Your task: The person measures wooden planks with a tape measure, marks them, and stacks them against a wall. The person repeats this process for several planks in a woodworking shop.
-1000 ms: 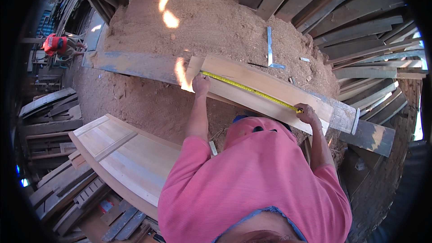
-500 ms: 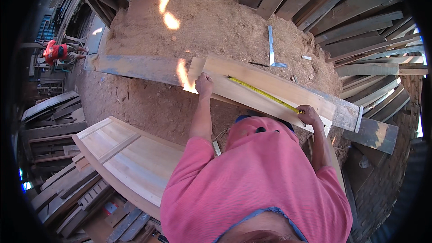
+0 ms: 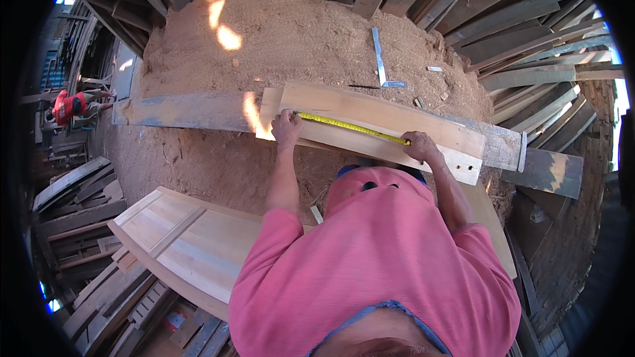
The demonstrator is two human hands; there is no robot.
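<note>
A yellow tape measure (image 3: 354,126) is stretched along a pale wooden board (image 3: 377,102). My left hand (image 3: 286,128) is closed at the tape's left end, its fingertips pinching the blade there. At the other end my right hand (image 3: 422,147) is wrapped round the tape's case, which is mostly hidden. Under the blade lies a narrower pale board (image 3: 436,158), with two dark holes near its right end. Both boards rest on a long, weathered plank (image 3: 192,111).
A metal try square (image 3: 379,59) lies on the sawdust beyond the boards. Near left stands a panelled wooden door (image 3: 198,238). Stacked planks (image 3: 529,53) line the right and far sides. A person in red (image 3: 66,107) is bent over at far left.
My left hand has come to the blade's free end, which was apart from it. My right hand has shifted left, and the stretched-out blade now lies nearer the boards' left end.
</note>
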